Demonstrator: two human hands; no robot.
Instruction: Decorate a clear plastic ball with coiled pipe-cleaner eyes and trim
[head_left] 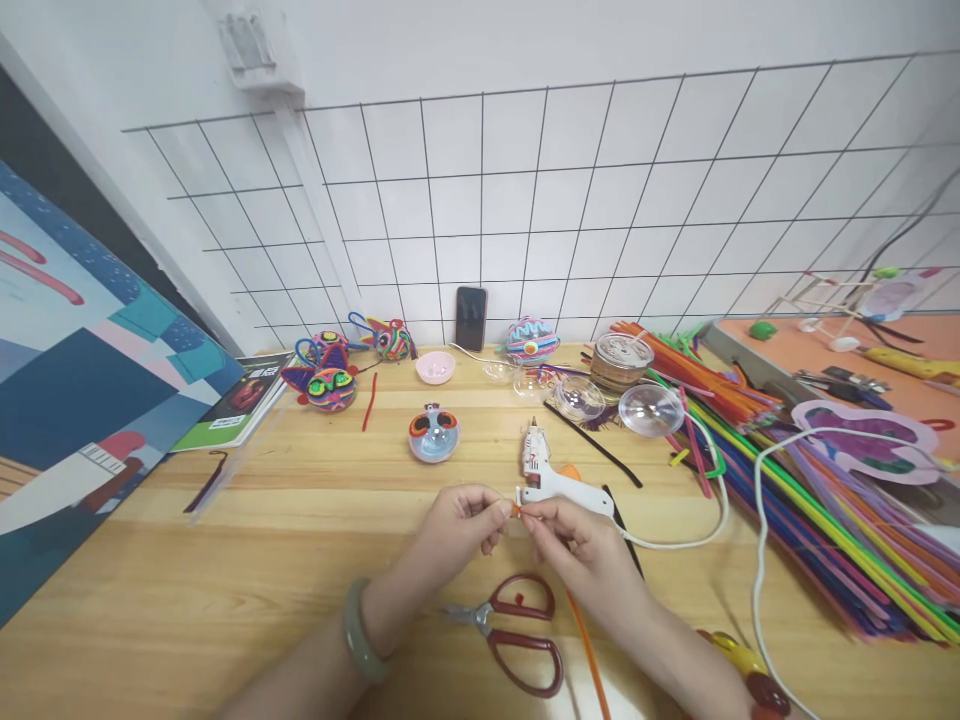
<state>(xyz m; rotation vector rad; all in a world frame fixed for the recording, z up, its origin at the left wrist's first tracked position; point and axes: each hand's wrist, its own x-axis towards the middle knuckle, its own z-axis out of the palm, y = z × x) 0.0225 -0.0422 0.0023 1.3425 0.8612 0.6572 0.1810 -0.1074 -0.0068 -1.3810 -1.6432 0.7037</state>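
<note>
On the desk (pixel 262 580), scissors (pixel 481 615) lie at bottom centre, a glue gun (pixel 566 489) above them, a phone (pixel 471 320) behind against the wall (pixel 517 190), magazines (pixel 229 405) centre-left, craft stems (pixel 817 545) lower right.

Desk (pixel 247 560): wooden, bearing a glue gun (pixel 566 489)
Scissors (pixel 484 617): nearer than the glue gun
Pipe cleaners (pixel 817 540): right of the glue gun
</note>
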